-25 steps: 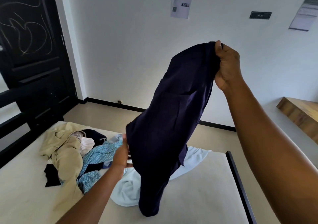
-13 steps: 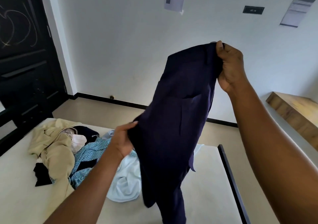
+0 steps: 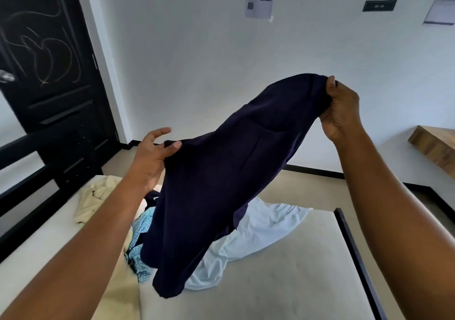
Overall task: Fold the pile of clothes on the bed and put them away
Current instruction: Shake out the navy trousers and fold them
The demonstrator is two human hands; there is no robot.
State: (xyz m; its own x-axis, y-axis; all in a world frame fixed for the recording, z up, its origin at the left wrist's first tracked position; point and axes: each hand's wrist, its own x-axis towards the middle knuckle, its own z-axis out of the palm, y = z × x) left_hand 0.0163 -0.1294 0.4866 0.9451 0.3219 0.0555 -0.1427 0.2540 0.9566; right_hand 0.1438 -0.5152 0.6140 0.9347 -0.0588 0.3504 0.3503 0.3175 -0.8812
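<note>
**A:** What is different now, going from the left side?

**B:** The left hand (image 3: 154, 156) has come up. A second ago it was low by the pile. Now its thumb pinches the left edge of the dark blue garment (image 3: 221, 172), and the other fingers are spread loose.

**A:** And the right hand (image 3: 341, 109)?

**B:** It still holds the top corner tight, up high. So the cloth now hangs between both hands, above the bed (image 3: 283, 282). I think the person is opening it out flat to start the first fold.

**A:** Where are the other clothes?

**B:** Still heaped on the bed: a beige garment (image 3: 94, 198), a blue patterned cloth (image 3: 140, 231), then a pale blue garment (image 3: 258, 236).

**A:** Any box or drawer to put them in?

**B:** I see none. There is only a wooden shelf (image 3: 433, 145) on the right, and nothing shows on it.
</note>
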